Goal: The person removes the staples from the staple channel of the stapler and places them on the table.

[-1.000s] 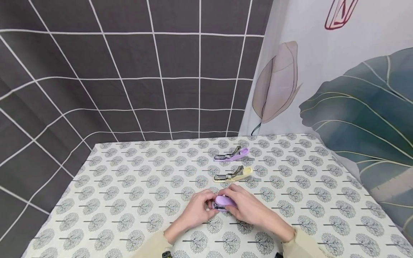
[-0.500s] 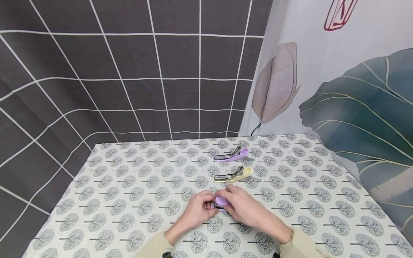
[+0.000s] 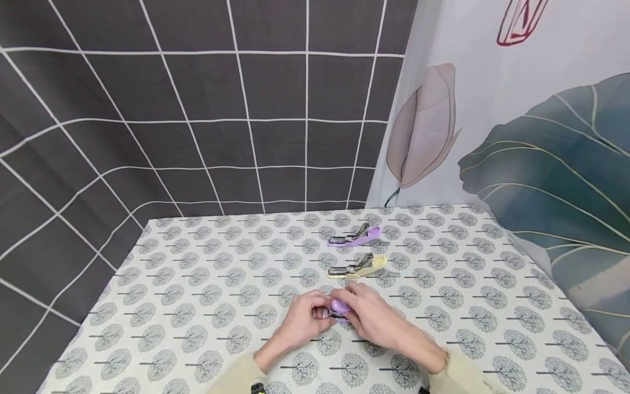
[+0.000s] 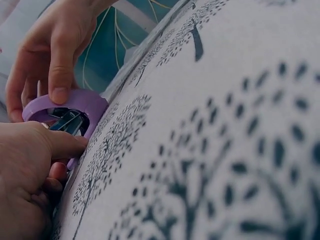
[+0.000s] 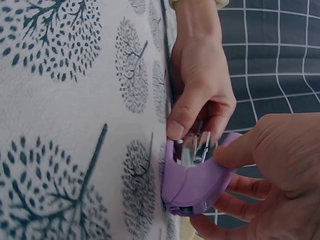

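Observation:
A small purple stapler (image 3: 339, 305) is between my two hands, low over the patterned cloth. My left hand (image 3: 305, 318) grips its front end, with the thumb low beside the metal part in the left wrist view. My right hand (image 3: 374, 316) holds the purple upper arm between thumb and fingers. In the right wrist view the stapler (image 5: 197, 185) has its arm raised away from its base, with shiny metal between the two. Fingers cover part of the stapler in every view.
Beyond my hands lie a yellow stapler (image 3: 378, 263) and another purple stapler (image 3: 370, 235), both opened out with their metal parts showing. A short grey strip (image 3: 392, 274) lies near the yellow one. A dark gridded curtain (image 3: 275, 142) hangs behind the table.
The purple stapler's upper arm has tilted up a little under my right hand, away from its base. My left hand has stayed at the front end.

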### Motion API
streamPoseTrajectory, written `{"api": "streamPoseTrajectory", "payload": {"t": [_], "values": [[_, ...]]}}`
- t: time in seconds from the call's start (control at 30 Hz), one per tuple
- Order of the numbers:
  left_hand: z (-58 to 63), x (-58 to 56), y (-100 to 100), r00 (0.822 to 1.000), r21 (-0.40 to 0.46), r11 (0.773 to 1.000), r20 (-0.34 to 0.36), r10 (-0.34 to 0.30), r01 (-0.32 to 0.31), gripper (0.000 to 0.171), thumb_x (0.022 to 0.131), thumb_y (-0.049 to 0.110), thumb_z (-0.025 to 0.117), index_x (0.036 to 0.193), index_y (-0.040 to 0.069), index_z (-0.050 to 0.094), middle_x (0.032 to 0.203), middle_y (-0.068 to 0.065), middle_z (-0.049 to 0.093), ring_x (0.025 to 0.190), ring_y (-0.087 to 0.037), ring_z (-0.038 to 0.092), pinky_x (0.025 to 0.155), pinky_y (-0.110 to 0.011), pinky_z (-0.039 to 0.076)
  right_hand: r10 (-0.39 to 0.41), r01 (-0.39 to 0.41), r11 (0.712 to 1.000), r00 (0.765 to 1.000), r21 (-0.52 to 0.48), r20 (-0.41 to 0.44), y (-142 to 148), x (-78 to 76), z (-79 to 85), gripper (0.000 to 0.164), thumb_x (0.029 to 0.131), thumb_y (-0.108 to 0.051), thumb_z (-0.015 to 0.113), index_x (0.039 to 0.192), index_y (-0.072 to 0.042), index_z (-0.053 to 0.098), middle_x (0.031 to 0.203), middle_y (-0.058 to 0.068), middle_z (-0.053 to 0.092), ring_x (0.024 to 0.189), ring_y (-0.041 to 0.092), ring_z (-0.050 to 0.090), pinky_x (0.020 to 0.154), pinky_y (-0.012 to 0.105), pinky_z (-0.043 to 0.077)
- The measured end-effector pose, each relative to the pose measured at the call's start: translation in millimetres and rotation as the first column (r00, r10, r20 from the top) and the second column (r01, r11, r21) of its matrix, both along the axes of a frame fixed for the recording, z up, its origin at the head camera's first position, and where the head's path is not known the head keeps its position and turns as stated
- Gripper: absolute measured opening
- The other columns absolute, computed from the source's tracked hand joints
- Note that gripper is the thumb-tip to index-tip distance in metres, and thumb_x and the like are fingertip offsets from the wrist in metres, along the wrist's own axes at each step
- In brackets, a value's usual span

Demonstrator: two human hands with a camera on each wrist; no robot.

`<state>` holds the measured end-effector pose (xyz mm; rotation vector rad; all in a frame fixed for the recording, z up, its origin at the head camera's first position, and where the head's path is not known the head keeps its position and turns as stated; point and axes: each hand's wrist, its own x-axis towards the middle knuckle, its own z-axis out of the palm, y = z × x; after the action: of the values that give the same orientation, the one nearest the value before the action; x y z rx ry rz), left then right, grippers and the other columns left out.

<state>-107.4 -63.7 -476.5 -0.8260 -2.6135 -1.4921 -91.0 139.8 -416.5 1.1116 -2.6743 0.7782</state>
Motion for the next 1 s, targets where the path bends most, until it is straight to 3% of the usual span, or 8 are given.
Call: {"api": "streamPoseTrajectory", "payload": {"t": [0.17, 0.3, 0.43, 0.6, 0.8, 1.0], "values": [[1.4, 0.5, 0, 1.000, 0.017, 1.000, 0.016, 0.014, -0.014, 0.025, 0.072, -0.005, 0.084, 0.094, 0.001, 0.074, 0.085, 0.004, 0.067, 0.064, -0.002, 0.051, 0.053, -0.019, 0.047, -0.016, 0.014, 0.997, 1.000, -0.080, -0.022, 7, -0.9, 0.9, 0.045, 0.078, 0.015, 0.069, 0.116, -0.007, 0.059, 0.103, 0.001, 0.058, 0.091, 0.015, 0.058, 0.080, 0.030, 0.055], [1.4, 0.8, 1, 1.000, 0.023, 1.000, 0.023, 0.017, -0.017, 0.026, 0.072, -0.006, 0.084, 0.096, 0.002, 0.075, 0.085, 0.003, 0.067, 0.063, -0.001, 0.050, 0.052, -0.017, 0.046, -0.017, 0.020, 0.991, 1.000, -0.130, 0.025, 14, -0.7, -0.6, 0.045, 0.080, 0.014, 0.068, 0.117, -0.008, 0.057, 0.104, 0.002, 0.058, 0.090, 0.015, 0.060, 0.078, 0.029, 0.056], [0.9, 1.9, 2, 0.999, 0.018, 1.000, 0.032, 0.022, -0.022, 0.024, 0.074, -0.005, 0.083, 0.095, 0.002, 0.075, 0.086, 0.003, 0.067, 0.062, 0.000, 0.049, 0.051, -0.019, 0.046, 0.021, -0.008, 0.975, 0.998, -0.222, 0.053, 21, -0.4, -4.0, 0.042, 0.080, 0.017, 0.065, 0.115, -0.005, 0.055, 0.099, 0.001, 0.057, 0.085, 0.015, 0.061, 0.072, 0.027, 0.056], [0.7, 3.1, 2, 0.999, 0.019, 0.999, 0.024, 0.026, -0.026, 0.025, 0.074, -0.007, 0.081, 0.096, 0.002, 0.075, 0.087, 0.002, 0.067, 0.062, 0.000, 0.049, 0.051, -0.019, 0.046, 0.069, -0.036, 0.947, 0.993, -0.318, 0.093, 26, -0.6, -8.2, 0.038, 0.080, 0.019, 0.064, 0.110, -0.001, 0.053, 0.097, 0.004, 0.058, 0.089, 0.021, 0.065, 0.076, 0.027, 0.057], [1.5, 3.6, 3, 1.000, 0.019, 1.000, 0.019, 0.024, -0.024, 0.025, 0.073, -0.009, 0.080, 0.095, 0.003, 0.075, 0.086, 0.003, 0.066, 0.061, -0.001, 0.048, 0.050, -0.017, 0.043, 0.066, -0.001, 0.933, 0.984, -0.361, 0.168, 33, 0.1, -12.0, 0.036, 0.081, 0.018, 0.065, 0.108, -0.003, 0.053, 0.098, 0.003, 0.060, 0.088, 0.020, 0.065, 0.077, 0.029, 0.057], [1.2, 3.2, 3, 1.000, 0.018, 0.999, 0.001, 0.028, -0.028, 0.026, 0.073, -0.010, 0.081, 0.094, 0.004, 0.075, 0.087, 0.003, 0.067, 0.060, 0.000, 0.048, 0.049, -0.017, 0.044, 0.073, -0.011, 0.924, 0.986, -0.383, 0.148, 38, 0.0, -13.6, 0.035, 0.081, 0.018, 0.063, 0.105, -0.005, 0.053, 0.096, 0.004, 0.061, 0.083, 0.018, 0.064, 0.072, 0.029, 0.058]]}}
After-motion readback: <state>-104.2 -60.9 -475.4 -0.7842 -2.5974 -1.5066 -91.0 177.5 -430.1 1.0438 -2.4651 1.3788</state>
